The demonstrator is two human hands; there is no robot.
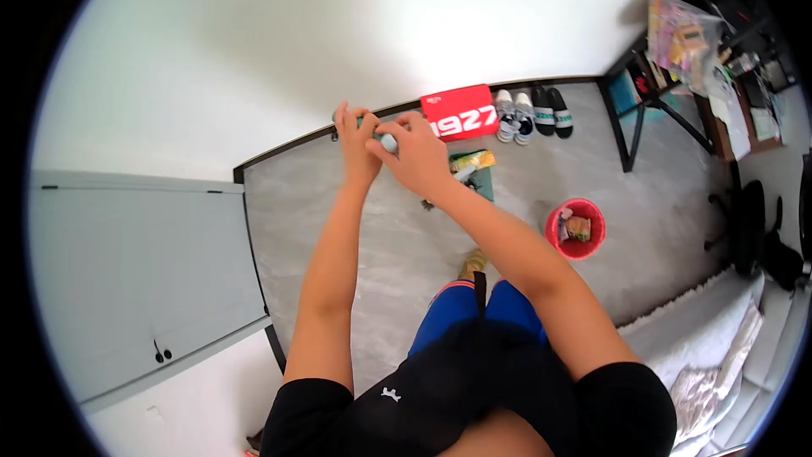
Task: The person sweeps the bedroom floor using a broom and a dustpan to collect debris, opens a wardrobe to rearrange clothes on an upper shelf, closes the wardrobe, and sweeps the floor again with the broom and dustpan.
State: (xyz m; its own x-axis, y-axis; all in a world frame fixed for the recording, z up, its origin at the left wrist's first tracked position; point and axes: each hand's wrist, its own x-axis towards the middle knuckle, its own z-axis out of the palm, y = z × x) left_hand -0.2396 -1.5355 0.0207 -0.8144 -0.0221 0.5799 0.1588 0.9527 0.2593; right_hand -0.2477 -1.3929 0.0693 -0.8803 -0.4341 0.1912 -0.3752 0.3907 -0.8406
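Head view: you seem to be working a pale-ended cylinder (389, 143) between your left hand (359, 145) and right hand (419, 152), both gripping it before the white wall (254, 51), and the next move likely calls for steady, opposed holds

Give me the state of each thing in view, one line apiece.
Pale cylindrical object: held between both hands, the left hand and the right hand.
Red bin: upright, open-topped, partly filled.
Red box: closed, beside the wall.
Sneakers: paired side by side.
Black slides: paired side by side.
Grey cabinet doors: shut.
Clear bag: filled; whether sealed, cannot tell.
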